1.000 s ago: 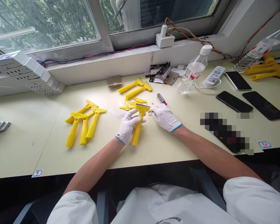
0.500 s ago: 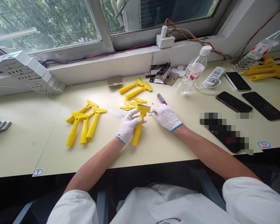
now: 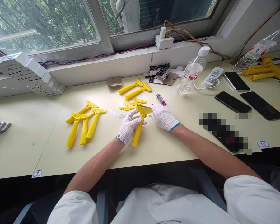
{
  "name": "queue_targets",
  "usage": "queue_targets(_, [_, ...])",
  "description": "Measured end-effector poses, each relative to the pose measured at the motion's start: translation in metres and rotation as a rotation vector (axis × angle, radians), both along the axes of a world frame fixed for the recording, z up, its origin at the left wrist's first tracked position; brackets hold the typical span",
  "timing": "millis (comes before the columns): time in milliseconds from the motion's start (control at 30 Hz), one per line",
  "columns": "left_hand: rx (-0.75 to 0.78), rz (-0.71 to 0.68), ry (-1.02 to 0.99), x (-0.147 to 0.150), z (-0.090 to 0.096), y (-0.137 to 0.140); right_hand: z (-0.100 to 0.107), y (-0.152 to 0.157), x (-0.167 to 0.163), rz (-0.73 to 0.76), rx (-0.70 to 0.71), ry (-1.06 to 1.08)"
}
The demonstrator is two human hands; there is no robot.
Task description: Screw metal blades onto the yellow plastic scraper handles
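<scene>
My left hand (image 3: 128,127), in a white knit glove with a blue cuff edge, is closed round a yellow scraper (image 3: 137,134). Its wide head with a metal blade edge points away from me. Just right of that head, my gloved right hand (image 3: 165,117) has its fingers drawn together; whatever they pinch is too small to make out. Tiny metal screws (image 3: 149,115) lie by its fingertips. Behind the right hand rests a screwdriver (image 3: 161,100) with a clear and red handle. Loose yellow plastic pieces (image 3: 130,105) and flat blades (image 3: 114,114) lie beyond my left hand.
Several yellow scrapers (image 3: 84,126) lie at left, and two more scrapers (image 3: 137,90) farther back. A water bottle (image 3: 191,73), phones (image 3: 233,101), a power strip (image 3: 212,77) and opened black packaging (image 3: 162,74) occupy the back and right. White boxes (image 3: 35,74) are stacked at far left.
My right hand has shifted slightly left, its fingertips now closer to the scraper's head. The left hand keeps its hold on the scraper, almost unmoved.
</scene>
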State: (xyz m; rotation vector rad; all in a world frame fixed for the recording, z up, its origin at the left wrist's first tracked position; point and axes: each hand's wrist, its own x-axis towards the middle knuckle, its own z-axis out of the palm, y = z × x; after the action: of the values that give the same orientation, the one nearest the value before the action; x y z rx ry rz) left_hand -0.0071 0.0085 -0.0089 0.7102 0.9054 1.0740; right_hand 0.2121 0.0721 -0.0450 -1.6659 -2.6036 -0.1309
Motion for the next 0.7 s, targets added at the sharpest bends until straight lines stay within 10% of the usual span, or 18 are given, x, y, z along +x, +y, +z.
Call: queue_targets(700, [0.020, 0.095, -0.088, -0.005, 0.001, 0.010, 0.007, -0.010, 0.003, 0.106, 0.003, 0.325])
